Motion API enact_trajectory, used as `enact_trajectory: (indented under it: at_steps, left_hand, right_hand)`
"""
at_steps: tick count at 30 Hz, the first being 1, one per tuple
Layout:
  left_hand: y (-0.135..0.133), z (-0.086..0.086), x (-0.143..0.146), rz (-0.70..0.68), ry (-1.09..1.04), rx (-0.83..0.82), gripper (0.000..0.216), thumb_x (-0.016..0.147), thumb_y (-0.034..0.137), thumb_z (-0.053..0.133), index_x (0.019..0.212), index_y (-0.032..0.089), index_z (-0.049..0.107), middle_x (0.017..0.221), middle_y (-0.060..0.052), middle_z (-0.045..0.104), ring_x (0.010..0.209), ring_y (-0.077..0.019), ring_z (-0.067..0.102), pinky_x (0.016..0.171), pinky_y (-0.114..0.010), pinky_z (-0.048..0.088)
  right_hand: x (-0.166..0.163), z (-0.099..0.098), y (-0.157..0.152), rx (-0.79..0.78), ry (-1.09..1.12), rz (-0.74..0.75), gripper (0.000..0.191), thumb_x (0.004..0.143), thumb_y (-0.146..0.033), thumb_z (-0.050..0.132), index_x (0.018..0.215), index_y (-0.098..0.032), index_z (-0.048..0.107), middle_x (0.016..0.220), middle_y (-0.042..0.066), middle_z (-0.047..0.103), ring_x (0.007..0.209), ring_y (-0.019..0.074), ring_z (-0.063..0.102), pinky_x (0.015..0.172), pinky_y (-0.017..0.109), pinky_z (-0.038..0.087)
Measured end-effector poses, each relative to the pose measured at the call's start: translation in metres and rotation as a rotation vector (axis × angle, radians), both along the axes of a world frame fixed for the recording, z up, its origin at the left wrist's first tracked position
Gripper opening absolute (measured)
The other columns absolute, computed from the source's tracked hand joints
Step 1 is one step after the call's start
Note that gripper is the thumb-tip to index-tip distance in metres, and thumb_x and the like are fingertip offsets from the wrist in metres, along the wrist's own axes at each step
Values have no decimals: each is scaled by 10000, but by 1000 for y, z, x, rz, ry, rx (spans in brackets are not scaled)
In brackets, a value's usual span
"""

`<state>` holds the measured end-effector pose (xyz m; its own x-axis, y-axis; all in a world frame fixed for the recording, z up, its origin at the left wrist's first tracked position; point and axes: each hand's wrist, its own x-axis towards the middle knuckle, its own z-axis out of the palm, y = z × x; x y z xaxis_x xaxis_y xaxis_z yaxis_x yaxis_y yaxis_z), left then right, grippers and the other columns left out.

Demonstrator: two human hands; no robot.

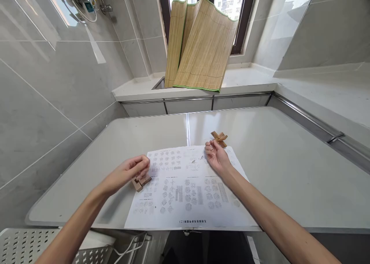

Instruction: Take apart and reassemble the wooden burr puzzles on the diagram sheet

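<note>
Basket [26, 242], white and perforated, sits low left past the table edge, with a white cable [131, 249] beside it. Bamboo mat [204, 48] with green edging stands half-folded on the sill [245, 76], blocking much of the window [228, 0]. My right forearm [260, 206] cuts across the right side of the sheet; my left hand [138, 167] hides part of the blocks by it.

Table [289, 160] is pale and glossy, with a seam running away from me. Grey tiled wall [58, 102] on the left, shower fittings [83, 2] up high on it, metal rail [245, 95] below the sill.

Printed sheet [193, 214] lies flat in front of me, long axis apparently left-right, title line along the near edge and looking upside down from here. Wooden blocks [139, 184] are at its left edge, nearest bar angled toward me and right. Wooden cross [221, 138] is at the far right corner, bars crossing diagonally, no clear long axis.

Hands well apart, fingers curled. Left over the blocks, right hand [215, 154] up against the cross. Can't tell if either is gripping.
</note>
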<state>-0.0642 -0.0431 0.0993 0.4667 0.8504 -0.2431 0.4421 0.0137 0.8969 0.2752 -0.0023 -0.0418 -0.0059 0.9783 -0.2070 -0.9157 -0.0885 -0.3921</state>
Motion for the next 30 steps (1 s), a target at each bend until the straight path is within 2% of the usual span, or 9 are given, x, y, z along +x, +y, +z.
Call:
enact_trajectory:
  at_steps: [5,9,12,15,17,19,21,25,30]
  left_hand:
    - [1,5,-24,208,45,98,452,967,619,584,767,219,513,734,24,424,657,-146,399,690,-294,466]
    - [-2,-5,-35,258,99,131,468,949,642,581,761,218,522,721,20,438,666,-155,437,699,-304,479]
    - [-3,-15,-43,292,244,262,485,957,665,536,781,213,562,751,-2,530,740,-180,517,752,-308,491]
    - [-8,-25,-46,325,409,389,487,929,691,551,965,215,652,1005,-57,681,920,-233,616,856,-348,519]
    - [-14,-34,-45,298,492,445,539,893,697,599,1148,226,662,1243,-99,677,1109,-297,630,938,-407,528]
    - [-22,-45,-42,239,551,496,620,860,686,653,1285,235,621,1370,-125,630,1257,-350,586,1002,-464,520]
    - [-29,-58,-38,190,583,542,698,836,670,694,1365,234,562,1403,-140,607,1308,-372,558,1039,-502,508]
    - [-34,-83,-30,200,582,583,734,870,641,690,1435,233,460,1428,-153,556,1312,-366,540,1068,-526,483]
    - [-32,-99,-24,279,562,672,679,901,611,677,1420,235,452,1418,-147,539,1297,-364,521,1060,-530,470]
  right_hand:
    - [-3,2,-6,-10,29,49,286,958,-329,755,876,-241,496,800,-36,569,501,43,460,361,95,444]
    - [-7,4,-13,-21,45,125,269,954,-314,762,889,-235,514,819,-24,604,501,40,470,346,84,439]
    - [-10,8,-17,-24,41,189,257,936,-266,773,889,-233,523,811,-23,612,493,44,472,333,87,432]
    - [-14,12,-19,-21,31,242,244,921,-220,772,887,-230,530,786,-32,600,493,49,482,332,94,427]
    - [-15,15,-21,-18,21,266,237,912,-190,764,879,-226,532,776,-36,597,494,47,482,337,97,423]
    - [-17,17,-21,-14,8,284,232,904,-172,759,870,-221,535,768,-36,598,497,45,480,342,100,417]
    - [-17,18,-22,-6,-12,300,228,893,-172,765,871,-220,543,762,-35,600,501,49,484,345,108,414]
    - [-18,19,-24,24,-71,332,229,860,-169,791,881,-220,569,761,-34,612,512,63,490,350,126,406]
    - [-21,21,-27,77,-149,379,247,834,-204,841,848,-189,594,776,-25,621,546,53,491,384,127,380]
